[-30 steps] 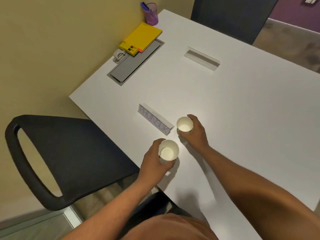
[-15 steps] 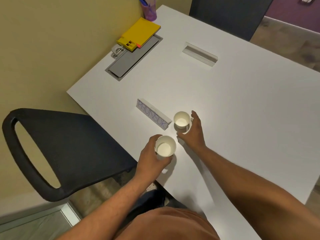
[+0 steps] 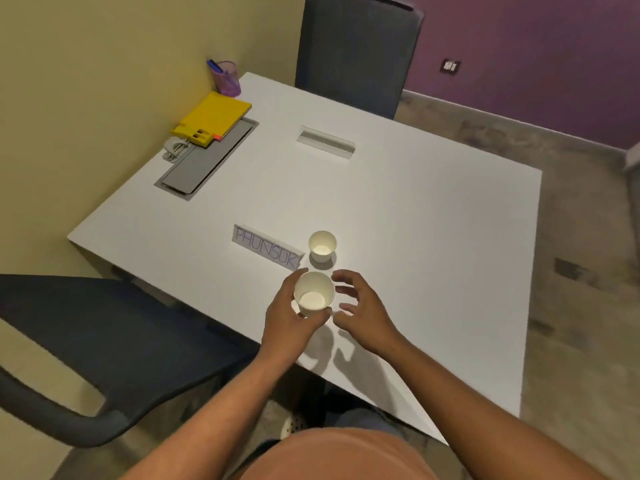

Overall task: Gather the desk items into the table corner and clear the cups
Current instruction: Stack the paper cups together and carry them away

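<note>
My left hand (image 3: 289, 320) grips a white paper cup (image 3: 313, 294) and holds it just above the white table (image 3: 433, 237). A second white paper cup (image 3: 322, 246) stands alone on the table behind it. My right hand (image 3: 363, 311) hovers beside the held cup with fingers spread, holding nothing. A white name plate (image 3: 267, 247) reading PHUNSUK lies left of the standing cup. In the far left corner sit a yellow notebook (image 3: 216, 116), a purple pen holder (image 3: 227, 78) and a metal clip (image 3: 176, 149).
A grey cable flap (image 3: 207, 159) is set into the table by the wall, and a second white name plate (image 3: 326, 141) lies further back. A dark chair (image 3: 104, 348) stands at my left, another chair (image 3: 356, 53) at the far end.
My right hand let go of the far cup and drew back toward the cup in my left hand. My left hand lifted its cup slightly. The camera tilted up.
</note>
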Available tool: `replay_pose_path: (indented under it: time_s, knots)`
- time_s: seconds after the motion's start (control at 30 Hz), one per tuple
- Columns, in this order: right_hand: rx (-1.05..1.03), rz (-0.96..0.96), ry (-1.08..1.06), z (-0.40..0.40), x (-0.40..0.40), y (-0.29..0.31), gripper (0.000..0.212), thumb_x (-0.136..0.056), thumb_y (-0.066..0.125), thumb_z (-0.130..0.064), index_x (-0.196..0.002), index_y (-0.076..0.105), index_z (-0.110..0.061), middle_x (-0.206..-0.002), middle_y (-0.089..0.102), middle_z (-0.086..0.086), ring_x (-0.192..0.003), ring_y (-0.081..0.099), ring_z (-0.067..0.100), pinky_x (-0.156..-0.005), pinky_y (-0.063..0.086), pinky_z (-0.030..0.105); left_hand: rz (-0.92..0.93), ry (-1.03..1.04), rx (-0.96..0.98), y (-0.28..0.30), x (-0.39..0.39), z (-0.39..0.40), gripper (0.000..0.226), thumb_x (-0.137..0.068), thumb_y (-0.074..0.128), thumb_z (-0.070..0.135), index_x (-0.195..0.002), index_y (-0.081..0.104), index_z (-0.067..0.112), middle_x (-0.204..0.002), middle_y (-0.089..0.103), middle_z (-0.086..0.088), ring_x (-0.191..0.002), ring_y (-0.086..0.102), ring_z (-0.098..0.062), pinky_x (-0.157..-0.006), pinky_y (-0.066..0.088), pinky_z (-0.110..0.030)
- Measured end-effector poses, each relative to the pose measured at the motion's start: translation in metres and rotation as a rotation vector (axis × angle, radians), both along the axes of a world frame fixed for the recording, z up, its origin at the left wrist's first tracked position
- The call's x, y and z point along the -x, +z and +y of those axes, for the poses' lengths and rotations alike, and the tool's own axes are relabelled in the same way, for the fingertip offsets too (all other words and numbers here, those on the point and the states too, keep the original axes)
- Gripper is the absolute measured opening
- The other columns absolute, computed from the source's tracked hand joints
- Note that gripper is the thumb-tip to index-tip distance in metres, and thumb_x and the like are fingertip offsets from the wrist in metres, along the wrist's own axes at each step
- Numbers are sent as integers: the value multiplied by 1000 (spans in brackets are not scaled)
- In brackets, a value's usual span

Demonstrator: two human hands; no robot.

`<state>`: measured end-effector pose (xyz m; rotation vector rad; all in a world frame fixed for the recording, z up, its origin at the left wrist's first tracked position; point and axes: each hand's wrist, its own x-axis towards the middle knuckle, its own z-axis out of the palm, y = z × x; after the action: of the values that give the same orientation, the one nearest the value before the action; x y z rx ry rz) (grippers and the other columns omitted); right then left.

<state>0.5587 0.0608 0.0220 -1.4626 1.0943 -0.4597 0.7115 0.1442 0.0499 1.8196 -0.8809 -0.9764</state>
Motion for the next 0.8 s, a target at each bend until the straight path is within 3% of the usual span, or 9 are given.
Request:
replay_pose_path:
  time_s: [0.13,0.37,0.47,0.53,0.67,0.8]
  knots:
    - [59,63,6,43,29,31,78,-75,82,-13,-139,47,-40,-132,57,-32,-125,56,-3,-104,53,27,146,-154,22,3,27,12,75,-80,82,17,-140,47,44,-128,62,23,-119,59,3,-88,49,-21]
    - [178,117,-456,118,105,53,67,-79,90,-30,-129,50,-49,-119,59,-39,-113,58,-13,-88,52,9,348,-492,61,20,113,37,68,-77,70,35,-142,48,35,-131,63,14,-115,59,7,-96,49,-18]
    - [213,94,-614,150,145,63,65,-78,90,-27,-129,54,-44,-120,63,-33,-115,61,-6,-91,54,14,397,-590,38,27,154,47,45,-92,63,43,-136,57,41,-130,67,16,-123,62,-6,-105,53,-32]
    - [222,61,-721,171,169,66,65,-77,91,-23,-130,57,-38,-122,67,-22,-116,64,1,-94,57,21,429,-629,25,30,180,52,26,-107,55,37,-130,64,41,-126,70,19,-122,64,-6,-102,57,-34]
    - [228,20,-871,205,213,68,65,-77,91,-19,-131,58,-36,-124,68,-16,-118,64,4,-96,57,23,405,-706,13,40,232,63,30,-112,46,36,-128,70,37,-126,73,15,-119,66,-7,-95,60,-31]
    - [269,29,-937,232,265,71,63,-79,91,-21,-128,57,-43,-122,65,-26,-118,63,1,-92,54,15,356,-779,5,43,291,77,31,-110,48,38,-132,69,34,-131,71,10,-122,64,-13,-98,61,-37]
